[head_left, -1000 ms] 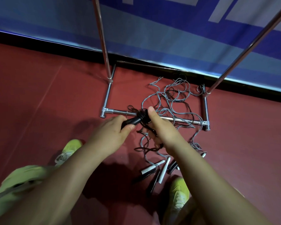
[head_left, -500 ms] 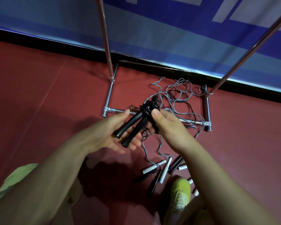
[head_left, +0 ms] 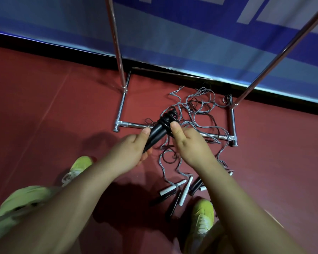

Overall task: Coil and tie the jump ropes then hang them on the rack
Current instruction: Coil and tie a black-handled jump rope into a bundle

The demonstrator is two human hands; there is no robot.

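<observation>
**Handles Held Above Rope Tangle at Rack Base**

Held between left hand [head_left: 128, 153] and right hand [head_left: 189, 143]: a pair of handles [head_left: 159, 131], above the rack [head_left: 217, 137] base bar. Spread on the floor [head_left: 44, 107] inside and in front of that base: tangled ropes [head_left: 196, 110]. Nearer, beside the right shoe [head_left: 203, 215]: loose handles [head_left: 185, 189]. Behind the rack: the wall [head_left: 173, 33]. Left: the other shoe [head_left: 77, 167].
</observation>
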